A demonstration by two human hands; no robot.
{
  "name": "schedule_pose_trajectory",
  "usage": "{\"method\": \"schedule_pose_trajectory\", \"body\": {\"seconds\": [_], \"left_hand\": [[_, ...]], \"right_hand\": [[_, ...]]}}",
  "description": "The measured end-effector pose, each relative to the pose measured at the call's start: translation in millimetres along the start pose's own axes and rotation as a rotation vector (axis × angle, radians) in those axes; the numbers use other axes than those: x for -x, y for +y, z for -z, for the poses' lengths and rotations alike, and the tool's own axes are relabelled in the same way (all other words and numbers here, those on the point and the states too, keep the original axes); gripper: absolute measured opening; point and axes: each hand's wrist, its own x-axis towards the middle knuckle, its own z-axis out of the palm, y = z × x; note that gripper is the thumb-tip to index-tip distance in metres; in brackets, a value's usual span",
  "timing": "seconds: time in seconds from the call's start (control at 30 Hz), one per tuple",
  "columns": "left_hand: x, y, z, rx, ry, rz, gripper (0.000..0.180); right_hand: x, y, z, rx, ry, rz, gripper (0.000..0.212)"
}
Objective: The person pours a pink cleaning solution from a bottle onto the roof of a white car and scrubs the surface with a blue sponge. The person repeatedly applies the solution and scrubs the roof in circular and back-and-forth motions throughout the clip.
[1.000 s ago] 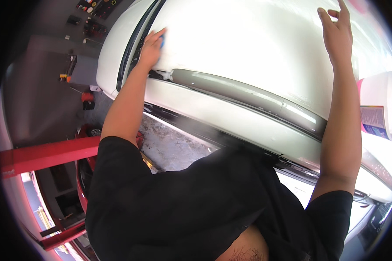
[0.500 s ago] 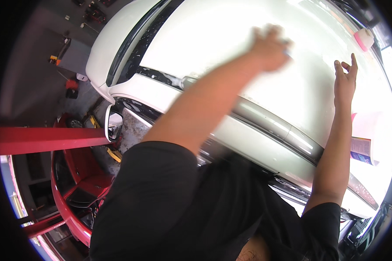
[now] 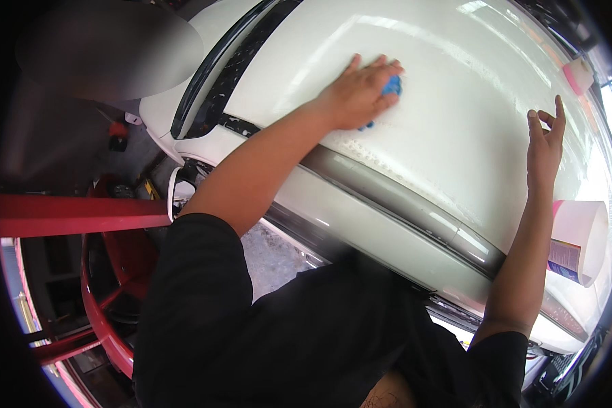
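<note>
Grips blue wad [image 3: 392, 86] under left hand [image 3: 359, 96], against white car roof [image 3: 455, 129], beyond grey rail [image 3: 408, 196]. Holds right hand [image 3: 544, 151] well apart from left, with fingers loosely parted, near white tub [image 3: 579, 224]; can't tell whether touching roof. Can see droplets [image 3: 367, 155] just beside rail, plus red beam [image 3: 81, 215] and red car [image 3: 109, 336] off to left.

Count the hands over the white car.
2: the left hand, holding a blue piece on the white car, and the right hand, farther right, near the white bucket. No others show.
</note>
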Motion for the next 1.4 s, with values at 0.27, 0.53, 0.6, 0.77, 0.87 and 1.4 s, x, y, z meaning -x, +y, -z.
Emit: {"method": "schedule_pose_trajectory", "body": {"seconds": [0.27, 0.53, 0.6, 0.77, 0.87, 1.4], "left_hand": [[-48.5, -135.5, 45.1, -0.500, 0.315, 0.692, 0.036], [-10.5, -106.9, 41.7, -0.004, 0.293, 0.373, 0.019], [-12.1, -140.0, 64.6, -0.002, 0.315, 0.560, 0.023], [-5.1, -68.1, 41.4, -0.024, 0.167, -0.001, 0.015], [-16.5, -79.8, 55.3, 0.051, 0.144, 0.386, 0.013], [-14.1, -68.5, 62.0, 0.002, 0.123, 0.214, 0.012]], "right_hand": [[-4.0, -3.7, -0.7, -0.054, -0.101, 0.032, 0.069], [9.6, 3.0, -7.7, 0.048, -0.162, 0.103, 0.063], [8.1, 3.1, -8.8, 0.098, -0.143, 0.109, 0.063], [4.4, 12.3, 0.1, 0.148, -0.151, 0.192, 0.062], [2.9, 13.8, 2.6, 0.159, -0.172, 0.209, 0.062], [8.5, 2.2, -2.3, 0.135, -0.174, 0.224, 0.060]]}}
